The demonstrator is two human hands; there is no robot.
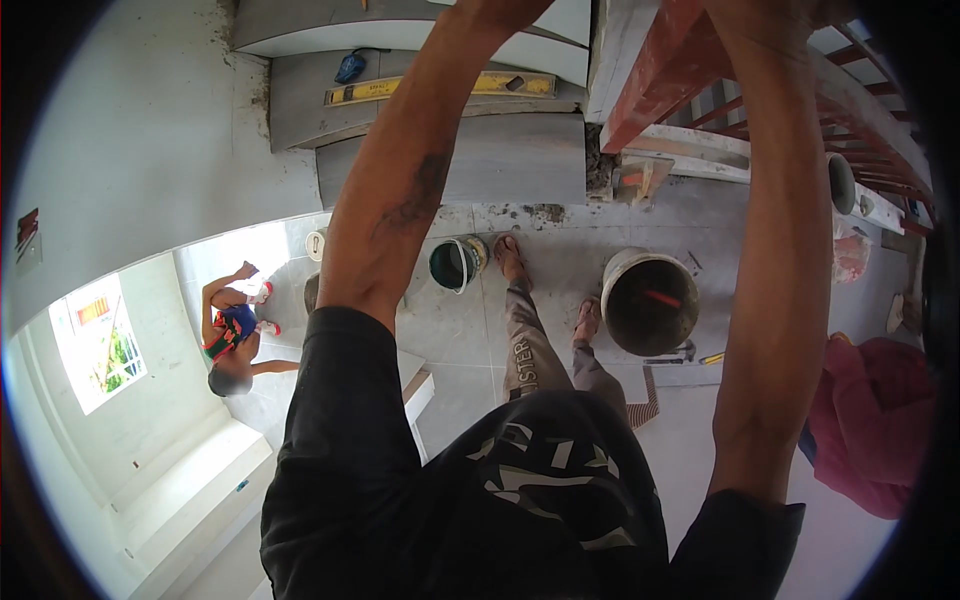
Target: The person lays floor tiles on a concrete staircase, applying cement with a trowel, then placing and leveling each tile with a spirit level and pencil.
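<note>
Both my arms reach up to the top edge of the head view. Only the wrist end of my left hand (pixel 505 10) shows, above the grey stair steps (pixel 450 165); its fingers are cut off. My right hand (pixel 765 18) is beside the red metal post (pixel 665 75) of the railing, its fingers out of sight, so whether it touches the post cannot be made out. A yellow spirit level (pixel 440 88) lies on a step near my left forearm, with a small blue object (pixel 351 67) beside it. A trowel-like tool (pixel 645 178) rests at the foot of the post.
On the tiled floor stand a large bucket (pixel 650 300) and a smaller green bucket (pixel 457 264). A hammer (pixel 675 354) lies below the large one. Another person (pixel 236 325) crouches at the left. Maroon cloth (pixel 872 425) hangs at the right.
</note>
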